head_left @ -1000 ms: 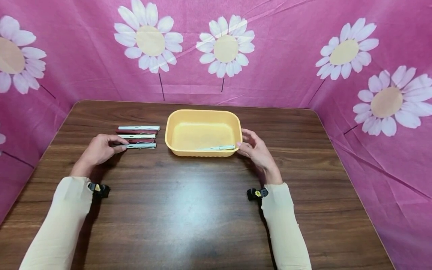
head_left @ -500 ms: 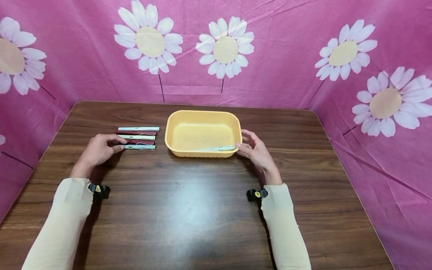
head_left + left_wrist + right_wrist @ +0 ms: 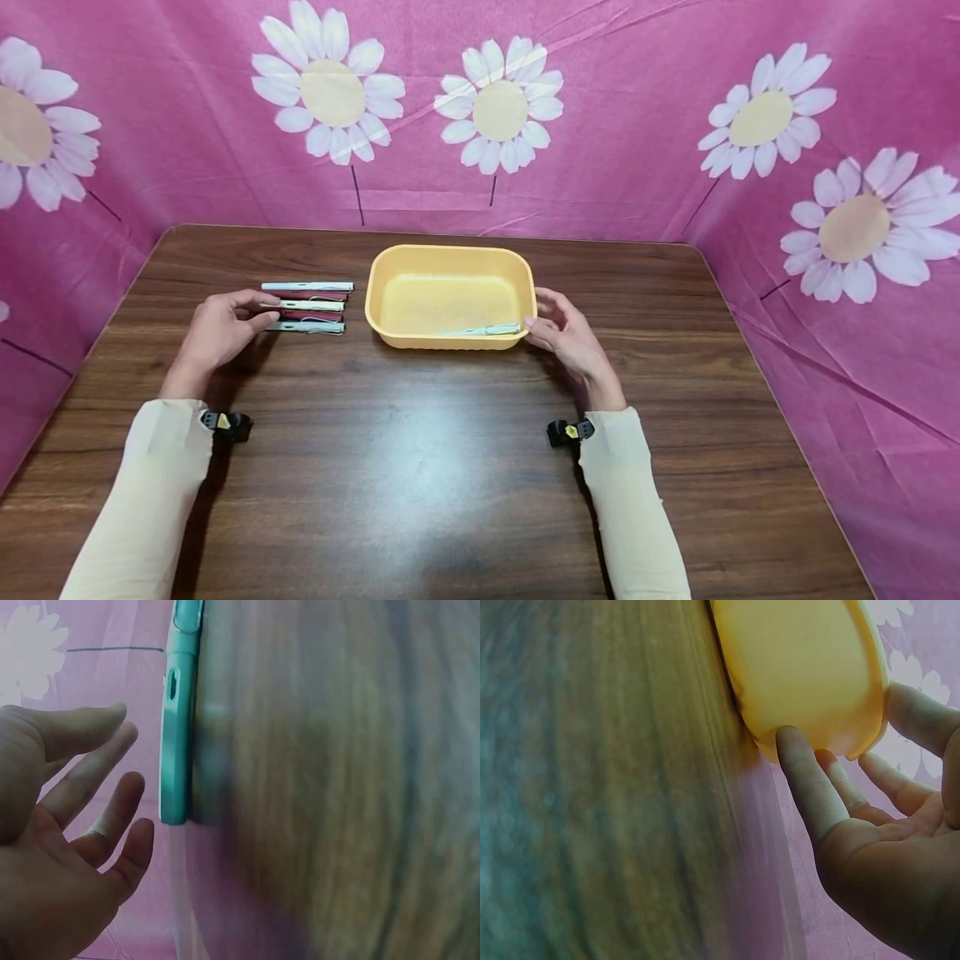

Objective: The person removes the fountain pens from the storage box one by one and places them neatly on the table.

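A row of several capped pens with wire clips lies left of the yellow basket (image 3: 450, 342). A white pen (image 3: 315, 287) is farthest back, then dark red and pale ones, with a teal pen (image 3: 311, 327) in front. My left hand (image 3: 213, 337) reaches over the left ends of the row. In the left wrist view its thumb and fingers stand apart from the teal pen (image 3: 176, 742), holding nothing. My right hand (image 3: 576, 340) grips the basket's right end, thumb at the rim and fingers on the outer wall (image 3: 802, 682). Inside the basket lies one pale green pen (image 3: 491, 330).
The brown wooden table (image 3: 420, 500) ends at a pink cloth (image 3: 600, 125) printed with white daisies, which hangs behind it and at both sides. Each wrist carries a black strap, such as the left strap (image 3: 228, 426).
My left hand's fingers have come off the teal pen's end and shifted slightly back over the row, the thumb lifting with them. The right hand keeps its grip on the basket.
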Demonstrator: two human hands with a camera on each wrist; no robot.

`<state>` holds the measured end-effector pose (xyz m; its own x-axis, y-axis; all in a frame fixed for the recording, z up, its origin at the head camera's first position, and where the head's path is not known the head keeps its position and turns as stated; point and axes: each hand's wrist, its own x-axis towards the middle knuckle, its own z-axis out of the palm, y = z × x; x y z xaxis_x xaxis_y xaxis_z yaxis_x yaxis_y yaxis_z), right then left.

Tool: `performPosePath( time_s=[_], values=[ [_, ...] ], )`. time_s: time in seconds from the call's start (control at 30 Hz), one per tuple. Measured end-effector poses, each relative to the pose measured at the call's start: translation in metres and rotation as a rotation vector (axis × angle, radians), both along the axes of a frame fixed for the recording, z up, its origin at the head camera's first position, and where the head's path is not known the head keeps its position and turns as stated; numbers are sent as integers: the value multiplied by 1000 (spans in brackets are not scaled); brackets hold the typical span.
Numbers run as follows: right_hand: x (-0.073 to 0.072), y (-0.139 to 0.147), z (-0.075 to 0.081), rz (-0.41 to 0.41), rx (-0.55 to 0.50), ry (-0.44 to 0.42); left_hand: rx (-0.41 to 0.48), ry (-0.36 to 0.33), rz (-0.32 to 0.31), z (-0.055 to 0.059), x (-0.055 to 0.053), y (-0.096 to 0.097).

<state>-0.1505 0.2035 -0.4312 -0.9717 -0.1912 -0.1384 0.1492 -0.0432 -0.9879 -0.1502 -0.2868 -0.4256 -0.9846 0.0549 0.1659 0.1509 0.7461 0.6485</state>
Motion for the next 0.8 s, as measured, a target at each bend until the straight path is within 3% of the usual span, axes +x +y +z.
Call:
performPosePath(
  time_s=[0.3,0.5,0.8],
  values=[
    [0,0,0,3,13,2,-31,-34,-1,3,2,9],
    [0,0,-1,3,18,3,-17,-62,-40,5,2,18],
    [0,0,1,-1,13,-10,-81,-45,-139,11,-1,34]
  ],
)
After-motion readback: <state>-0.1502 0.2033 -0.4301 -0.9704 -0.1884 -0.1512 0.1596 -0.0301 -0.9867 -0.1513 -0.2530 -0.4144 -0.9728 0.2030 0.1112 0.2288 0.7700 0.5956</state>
